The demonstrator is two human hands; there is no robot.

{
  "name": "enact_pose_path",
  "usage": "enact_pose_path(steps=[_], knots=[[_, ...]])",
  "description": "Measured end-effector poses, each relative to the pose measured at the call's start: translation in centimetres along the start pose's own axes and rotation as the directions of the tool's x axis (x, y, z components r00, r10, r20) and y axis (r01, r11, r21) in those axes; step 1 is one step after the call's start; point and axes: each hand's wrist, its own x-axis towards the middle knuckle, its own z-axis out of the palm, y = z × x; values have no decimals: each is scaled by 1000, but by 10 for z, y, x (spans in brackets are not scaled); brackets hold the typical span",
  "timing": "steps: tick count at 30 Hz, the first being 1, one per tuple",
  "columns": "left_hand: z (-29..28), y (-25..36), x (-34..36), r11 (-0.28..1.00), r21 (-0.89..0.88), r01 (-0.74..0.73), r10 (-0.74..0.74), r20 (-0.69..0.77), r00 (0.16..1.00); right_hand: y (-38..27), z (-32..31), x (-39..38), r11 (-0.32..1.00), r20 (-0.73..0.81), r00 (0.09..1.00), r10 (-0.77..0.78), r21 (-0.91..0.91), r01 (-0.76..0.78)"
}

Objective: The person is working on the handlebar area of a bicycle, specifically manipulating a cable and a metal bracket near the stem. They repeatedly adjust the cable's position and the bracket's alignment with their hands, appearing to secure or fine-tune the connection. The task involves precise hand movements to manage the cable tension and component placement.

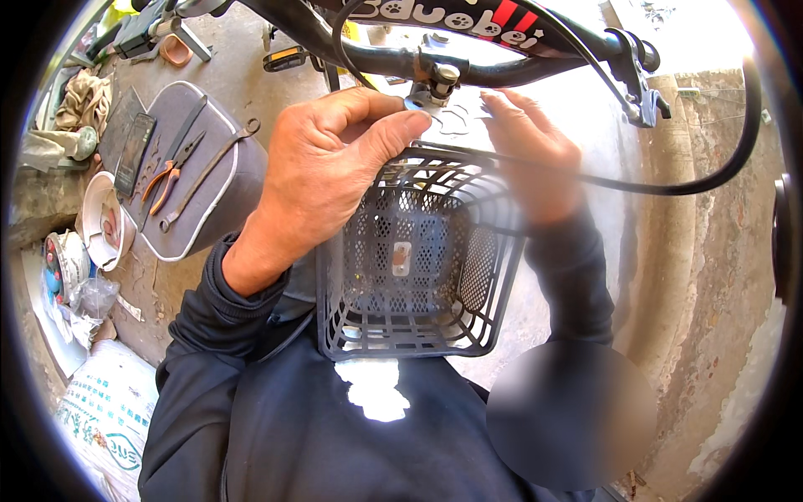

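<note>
My left hand (pixel 335 167) pinches at a small silver metal bracket (pixel 425 101) below the bolted clamp (pixel 443 79) on a black bicycle handlebar (pixel 502 71). My right hand (pixel 535 151), partly blurred, is raised just right of the bracket, fingers loosely curved and apart, with nothing visible in them. Below both hands a black plastic mesh basket (pixel 351 326) sits in front of my body, its top opening toward me. A black cable (pixel 626 186) loops across the basket's upper part and beside my right hand.
At the left a grey padded seat (pixel 213 213) holds orange-handled pliers (pixel 167 180), a wrench (pixel 205 180) and other tools. Beside it are a white tub (pixel 104 247), rags (pixel 79 105) and a white sack (pixel 100 418). A pedal (pixel 283 58) shows above. A worn wall (pixel 719 293) runs along the right.
</note>
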Motion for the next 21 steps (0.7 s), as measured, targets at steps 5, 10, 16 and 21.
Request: enact_pose_path(steps=[5, 10, 16, 21], knots=[[1, 1, -1, 996, -75, 41, -42, -9, 999, -2, -2, 5, 997, -11, 999, -36, -74, 35], [1, 2, -2, 999, -35, 33, -32, 5, 999, 2, -4, 5, 994, 2, 1000, 15, -112, -15], [2, 4, -1, 999, -27, 33, -33, 4, 999, 3, -2, 8, 991, 71, 989, 127, -48, -124], [3, 5, -1, 997, -66, 43, -44, -5, 999, 5, 2, 9, 996, 26, 996, 85, -32, -84]])
